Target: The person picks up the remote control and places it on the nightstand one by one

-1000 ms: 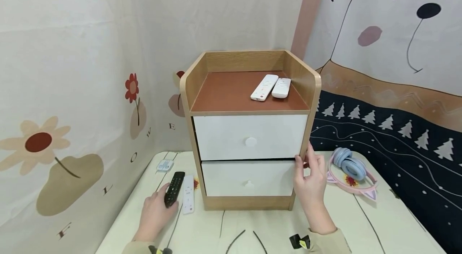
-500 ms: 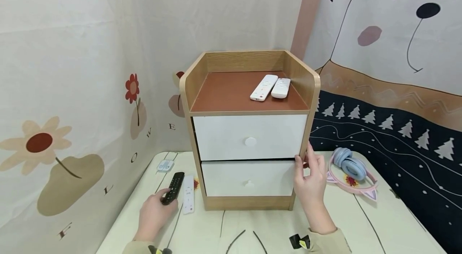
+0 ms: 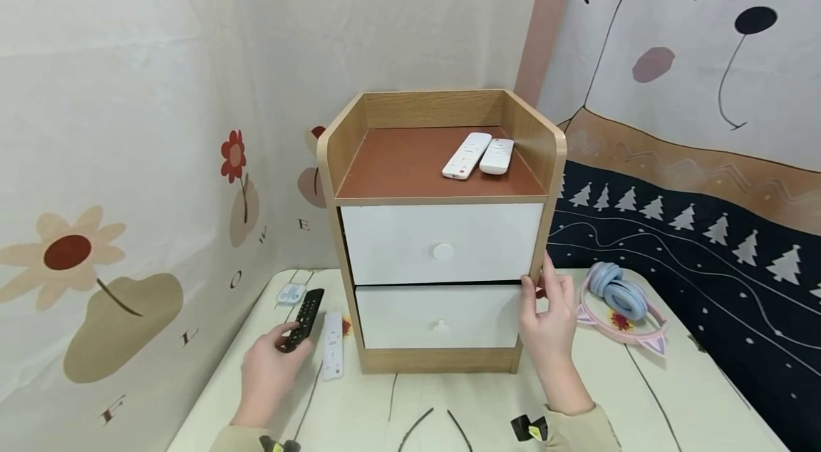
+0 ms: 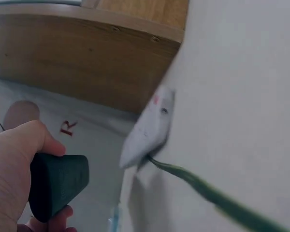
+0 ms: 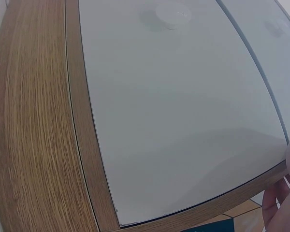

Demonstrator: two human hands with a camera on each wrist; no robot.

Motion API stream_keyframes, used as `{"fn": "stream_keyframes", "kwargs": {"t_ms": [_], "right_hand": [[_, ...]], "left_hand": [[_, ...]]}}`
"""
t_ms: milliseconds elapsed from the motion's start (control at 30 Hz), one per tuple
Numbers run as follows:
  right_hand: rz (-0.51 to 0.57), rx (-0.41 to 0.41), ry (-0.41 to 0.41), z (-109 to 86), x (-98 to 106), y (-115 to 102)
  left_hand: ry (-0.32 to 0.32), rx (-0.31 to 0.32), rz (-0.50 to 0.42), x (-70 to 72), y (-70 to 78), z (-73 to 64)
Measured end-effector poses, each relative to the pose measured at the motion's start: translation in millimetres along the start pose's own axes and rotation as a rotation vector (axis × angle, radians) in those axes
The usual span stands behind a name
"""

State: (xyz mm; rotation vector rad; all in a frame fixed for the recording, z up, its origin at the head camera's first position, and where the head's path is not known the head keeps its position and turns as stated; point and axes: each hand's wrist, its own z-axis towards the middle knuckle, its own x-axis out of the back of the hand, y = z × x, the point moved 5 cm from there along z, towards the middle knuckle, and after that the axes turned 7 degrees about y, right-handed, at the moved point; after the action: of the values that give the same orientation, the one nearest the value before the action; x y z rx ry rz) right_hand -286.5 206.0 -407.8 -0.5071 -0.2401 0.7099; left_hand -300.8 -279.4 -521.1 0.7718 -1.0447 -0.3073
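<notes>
A black remote control [image 3: 303, 321] is gripped by its near end in my left hand [image 3: 268, 373], left of the small cabinet. In the left wrist view the thumb and fingers wrap the remote's dark end [image 4: 63, 181]. Beside it on the table lies a white remote control [image 3: 333, 345]. My right hand [image 3: 553, 327] holds the right side edge of the wood-framed cabinet [image 3: 439, 361], thumb in front and fingers along the outer side. Its upper drawer [image 3: 398, 245] and lower drawer [image 3: 398, 316], both white, sit closed with round knobs.
Two white remotes, a longer one [image 3: 467, 155] and a shorter one [image 3: 497, 156], lie on the cabinet's brown top. Blue headphones with a pink cat-ear band [image 3: 621, 302] lie at the right. A small pale-blue item [image 3: 291, 294] lies behind the left hand.
My left hand has shifted slightly left with the black remote, and its far end now appears higher. The right hand keeps its hold on the cabinet. The view shifts slightly.
</notes>
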Motion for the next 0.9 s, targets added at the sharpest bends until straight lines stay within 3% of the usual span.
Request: {"fn": "stream_keyframes", "kwargs": {"t_ms": [200,467,900], "right_hand": [[0.003,0.004,0.001,0.8,0,-2],[0.003,0.004,0.005,0.0,0,-2],[0.002,0.004,0.001,-0.2,0,-1]], "left_hand": [[0.097,-0.063,-0.023,23.1,27.6,-1.1],[0.267,-0.231,-0.135,55.4,82.1,-0.5],[0.459,-0.350,-0.354,113.6,160.2,1.7]]}}
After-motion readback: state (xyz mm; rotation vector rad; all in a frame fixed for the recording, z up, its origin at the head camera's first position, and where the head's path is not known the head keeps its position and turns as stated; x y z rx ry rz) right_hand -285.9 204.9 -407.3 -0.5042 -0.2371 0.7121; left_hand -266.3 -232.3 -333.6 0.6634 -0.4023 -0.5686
